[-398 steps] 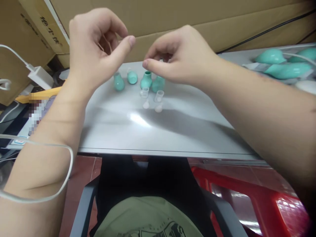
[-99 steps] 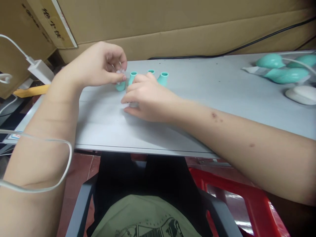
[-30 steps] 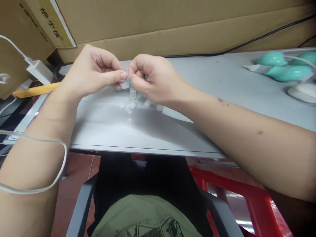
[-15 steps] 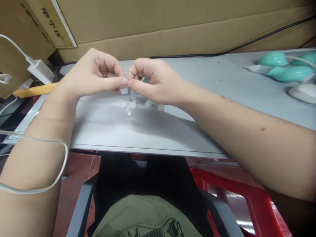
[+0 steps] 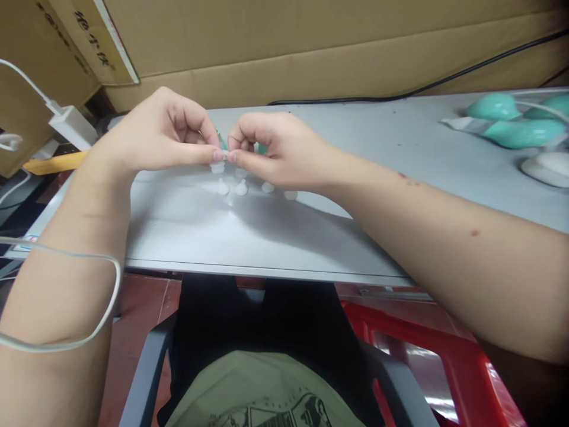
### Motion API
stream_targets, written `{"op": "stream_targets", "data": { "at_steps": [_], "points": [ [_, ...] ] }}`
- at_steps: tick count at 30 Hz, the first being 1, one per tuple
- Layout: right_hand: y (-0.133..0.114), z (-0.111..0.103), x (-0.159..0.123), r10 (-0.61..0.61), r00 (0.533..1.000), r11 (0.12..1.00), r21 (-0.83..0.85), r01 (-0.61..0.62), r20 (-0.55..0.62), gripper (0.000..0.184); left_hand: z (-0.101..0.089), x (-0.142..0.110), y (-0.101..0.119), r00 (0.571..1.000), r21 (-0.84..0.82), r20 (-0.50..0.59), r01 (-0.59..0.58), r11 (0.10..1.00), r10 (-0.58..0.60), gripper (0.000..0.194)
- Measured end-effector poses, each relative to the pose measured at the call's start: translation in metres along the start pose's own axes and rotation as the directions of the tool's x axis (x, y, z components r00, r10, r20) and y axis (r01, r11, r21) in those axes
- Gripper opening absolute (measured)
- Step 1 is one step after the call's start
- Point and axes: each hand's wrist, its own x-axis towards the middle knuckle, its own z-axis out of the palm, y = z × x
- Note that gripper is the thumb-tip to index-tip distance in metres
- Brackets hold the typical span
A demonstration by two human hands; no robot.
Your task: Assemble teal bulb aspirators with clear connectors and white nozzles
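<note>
My left hand [image 5: 178,133] and my right hand [image 5: 278,148] meet above the grey-white table, thumb and fingertips pinched. Between the two thumbs shows a small whitish piece [image 5: 224,155], which both hands grip; its exact kind is too small to make out. Just below my left fingertips is a small translucent white part [image 5: 217,168]. Several little white discs with a knob on top, one of them a white disc [image 5: 241,188], stand on the table under my hands. Bits of teal [image 5: 221,141] show behind the fingers, mostly hidden.
Teal bulb-shaped items [image 5: 520,131] and a white computer mouse [image 5: 549,168] lie at the right. A black cable [image 5: 338,101] runs along the cardboard wall [image 5: 311,35]. At the left are a white charger [image 5: 73,127], a yellow strip [image 5: 56,162] and a pale cable [image 5: 118,273] across my left forearm.
My left hand has shifted slightly left and my right fingers slightly down. A whitish piece and a teal bit now show between the fingertips. The discs on the table stay in place.
</note>
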Motion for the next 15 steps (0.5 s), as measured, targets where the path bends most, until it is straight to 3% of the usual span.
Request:
{"op": "stream_targets", "data": {
  "at_steps": [5,11,15],
  "points": [
    [-0.013,0.000,-0.001,0.095,0.995,0.991,-0.092,-0.093,0.025,0.033,-0.004,0.002,-0.005,0.999,0.040,0.049,0.001,0.999,-0.003,0.032],
    [-0.025,-0.003,-0.003,0.194,0.980,0.974,-0.133,-0.185,0.055,0.023,-0.010,0.003,-0.006,0.995,0.075,0.096,-0.024,0.997,0.016,0.029],
    [-0.026,-0.002,0.000,0.164,0.986,0.965,-0.207,-0.163,-0.014,0.026,-0.012,0.006,-0.012,0.997,0.131,0.068,-0.043,0.990,0.034,0.026]
  ]
}}
